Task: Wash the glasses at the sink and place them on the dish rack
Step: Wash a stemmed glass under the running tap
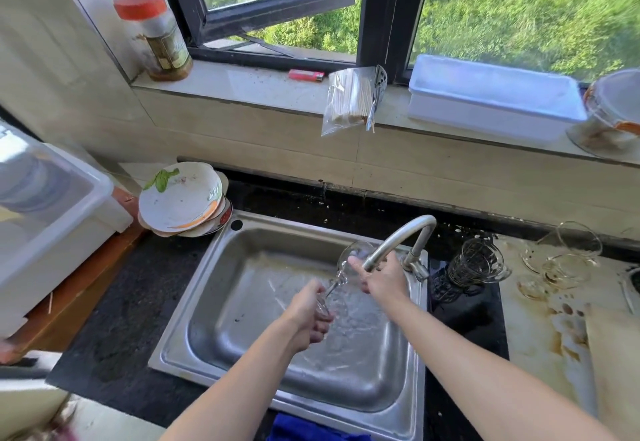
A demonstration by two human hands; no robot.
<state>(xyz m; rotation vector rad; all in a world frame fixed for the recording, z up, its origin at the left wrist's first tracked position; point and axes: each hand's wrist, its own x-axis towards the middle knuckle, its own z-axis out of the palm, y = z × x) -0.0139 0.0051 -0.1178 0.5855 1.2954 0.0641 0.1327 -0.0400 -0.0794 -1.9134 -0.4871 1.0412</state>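
Head view: left hand [310, 316] grip holds the wet glass [355, 251] by its foot; right hand [382, 279] grip unclear at the bowl. Slipping, it could strike the tap [401, 234] or sink [214, 267].

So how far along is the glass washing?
Nothing looks finished yet: I see no washed glass on a rack. In hand: the left hand holds a stemmed glass by its foot under the tap, the right hand at its bowl. Left: several glasses waiting on the counter to the right.
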